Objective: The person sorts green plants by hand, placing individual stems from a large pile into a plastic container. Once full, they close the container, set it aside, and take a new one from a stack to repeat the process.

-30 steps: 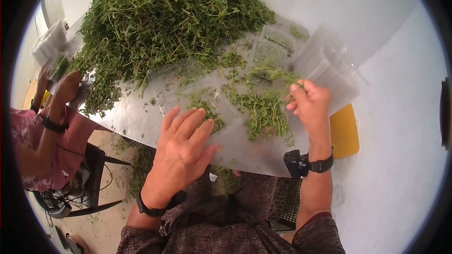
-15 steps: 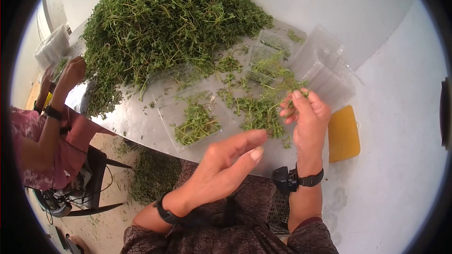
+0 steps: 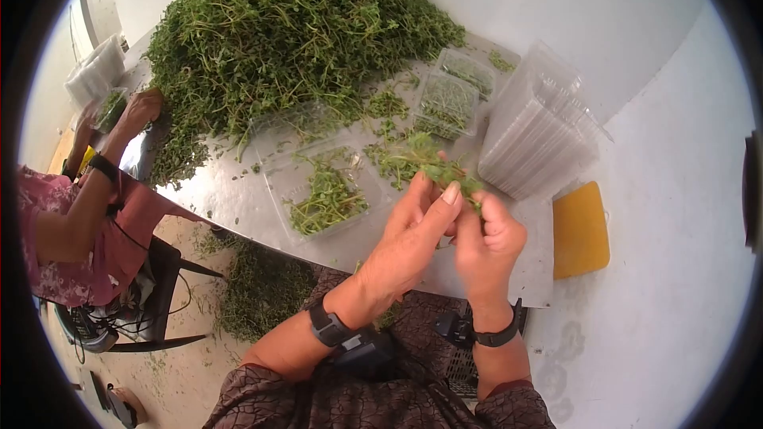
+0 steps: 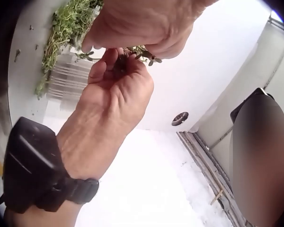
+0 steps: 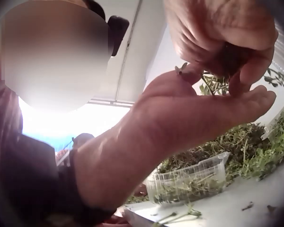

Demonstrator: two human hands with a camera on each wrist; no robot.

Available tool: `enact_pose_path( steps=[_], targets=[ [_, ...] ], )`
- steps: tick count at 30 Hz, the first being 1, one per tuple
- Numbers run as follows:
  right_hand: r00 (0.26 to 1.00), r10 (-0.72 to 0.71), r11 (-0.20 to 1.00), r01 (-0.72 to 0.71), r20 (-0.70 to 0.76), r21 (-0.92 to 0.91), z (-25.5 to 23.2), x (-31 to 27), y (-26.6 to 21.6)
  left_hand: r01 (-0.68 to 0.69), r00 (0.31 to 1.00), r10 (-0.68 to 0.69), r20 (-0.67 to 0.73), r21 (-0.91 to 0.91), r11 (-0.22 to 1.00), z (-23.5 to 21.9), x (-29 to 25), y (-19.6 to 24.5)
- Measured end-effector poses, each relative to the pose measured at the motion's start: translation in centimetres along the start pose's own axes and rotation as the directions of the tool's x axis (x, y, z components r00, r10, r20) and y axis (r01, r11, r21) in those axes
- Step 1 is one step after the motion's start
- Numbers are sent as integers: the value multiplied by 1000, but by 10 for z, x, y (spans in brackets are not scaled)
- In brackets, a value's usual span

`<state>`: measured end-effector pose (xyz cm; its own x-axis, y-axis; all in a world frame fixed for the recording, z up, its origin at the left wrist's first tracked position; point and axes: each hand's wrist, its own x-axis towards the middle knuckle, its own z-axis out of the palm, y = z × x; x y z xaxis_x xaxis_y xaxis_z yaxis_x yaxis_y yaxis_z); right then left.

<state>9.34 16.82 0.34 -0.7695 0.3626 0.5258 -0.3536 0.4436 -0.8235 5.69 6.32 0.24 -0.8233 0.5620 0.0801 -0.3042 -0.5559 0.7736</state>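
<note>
Both hands meet just right of frame centre in the head view, above the near edge of the metal table [image 3: 238,199]. The right hand [image 3: 486,242] has its fingers curled up around a small bunch of herb sprigs [image 3: 445,171], stems pinched between thumb and fingers. The left hand [image 3: 413,230] comes in from the lower left; its fingers are mostly straight and laid against the same bunch, fingertips touching the sprigs and the right hand's fingers. From the left wrist view the sprigs [image 4: 137,52] poke out between the two hands (leaves small, dark green). Whether the left thumb actually pinches the stems cannot be told.

Left of the hands, in mid-frame, an open clear plastic tray [image 3: 322,191] holds a loose tuft of herbs. More loose sprigs lie on the table just above the hands. Two filled trays [image 3: 453,99] sit further up, beside a slanted stack of empty trays [image 3: 532,135] at right. A large herb pile [image 3: 294,24] fills the upper middle. A yellow board [image 3: 580,226] shows at the right, past the table edge.

At far left a second person [image 3: 71,230] in pink reaches toward the pile.
</note>
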Motion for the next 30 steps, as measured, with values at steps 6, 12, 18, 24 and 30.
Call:
enact_pose_path(
  steps=[6,12,18,24,30],
  targets=[
    [966,-232,906,258,115,-337,-2,-6,-5,-48,998,43,-34,-141,989,0,6,-12],
    [946,-241,886,306,219,-348,-5,-15,-12,-23,998,9,-61,-231,973,-7,5,-6],
    [923,-385,866,367,15,-341,-19,-18,-18,-151,976,115,-185,-193,970,-6,0,3],
    [933,-346,881,360,100,-308,-12,-5,-20,-34,992,2,-125,-254,967,-7,-9,-2],
    [948,-289,889,317,133,-329,-11,-9,-23,-3,986,-25,-163,-170,986,-5,-21,-1]
  ],
)
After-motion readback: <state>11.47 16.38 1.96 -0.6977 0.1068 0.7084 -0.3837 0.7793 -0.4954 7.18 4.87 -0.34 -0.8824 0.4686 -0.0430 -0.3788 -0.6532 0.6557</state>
